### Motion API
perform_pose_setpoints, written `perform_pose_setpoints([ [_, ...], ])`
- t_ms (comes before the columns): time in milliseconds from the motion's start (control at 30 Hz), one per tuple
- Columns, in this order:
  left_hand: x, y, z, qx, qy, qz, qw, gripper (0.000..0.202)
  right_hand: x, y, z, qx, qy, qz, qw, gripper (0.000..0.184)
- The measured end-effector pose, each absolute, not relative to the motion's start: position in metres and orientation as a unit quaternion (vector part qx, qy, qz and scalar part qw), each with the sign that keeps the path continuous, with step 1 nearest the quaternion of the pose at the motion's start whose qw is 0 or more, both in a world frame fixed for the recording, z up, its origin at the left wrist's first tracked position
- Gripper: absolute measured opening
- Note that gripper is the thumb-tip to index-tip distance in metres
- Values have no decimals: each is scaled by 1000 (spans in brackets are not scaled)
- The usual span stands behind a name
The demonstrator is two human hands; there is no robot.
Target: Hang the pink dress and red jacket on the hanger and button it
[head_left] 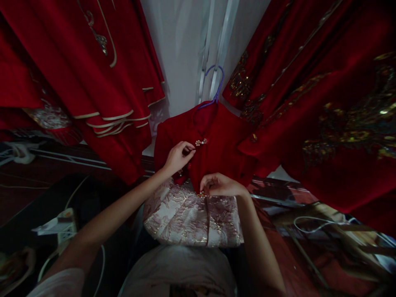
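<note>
A red jacket point(222, 144) hangs on a purple hanger point(216, 82) in front of me, over a pale brocade skirt point(192, 218). My left hand point(178, 156) pinches the jacket's front edge beside a pearl button clasp point(201, 142). Lower down, my right hand point(221, 185) is closed on the red cloth at the hem, next to a small gold clasp point(202, 194). Both hands have their fingers curled on the fabric.
Red embroidered gowns hang at the left point(93, 82) and at the right point(324, 115). A white wall point(182, 49) shows between them. A white power strip with cables point(64, 227) lies at the lower left, and a white cord point(312, 222) at the right.
</note>
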State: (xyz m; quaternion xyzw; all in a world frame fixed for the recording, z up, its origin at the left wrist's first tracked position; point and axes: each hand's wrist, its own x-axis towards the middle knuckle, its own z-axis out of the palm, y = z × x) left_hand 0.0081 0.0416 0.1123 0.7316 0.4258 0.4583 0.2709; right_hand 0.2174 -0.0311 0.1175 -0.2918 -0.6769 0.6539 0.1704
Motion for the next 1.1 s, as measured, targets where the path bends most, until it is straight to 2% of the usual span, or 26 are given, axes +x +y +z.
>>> perform_pose_setpoints([
  [100,14,42,132,811,404,417,69,32,226,-32,119,-287,-676,660,157,26],
  [167,17,43,141,846,383,372,-2,31,229,-33,118,-284,-676,664,149,27],
  [233,21,46,147,863,360,353,-28,27,231,-33,118,-283,-677,664,142,26],
  [333,24,51,153,868,332,369,0,21,231,-34,119,-284,-685,658,135,23],
  [567,26,62,160,836,325,410,165,8,228,-35,122,-294,-688,644,160,22],
  [800,26,67,164,794,346,435,246,6,223,-36,131,-357,-706,541,285,23],
  [867,25,67,166,793,340,421,279,7,221,-31,139,-385,-716,471,341,22],
  [967,24,66,168,782,336,413,324,10,210,-13,158,-436,-706,296,473,25],
  [1033,25,65,169,784,341,407,321,15,195,5,172,-429,-684,220,547,31],
  [1100,25,64,168,811,356,374,275,19,177,24,179,-372,-699,247,559,36],
])
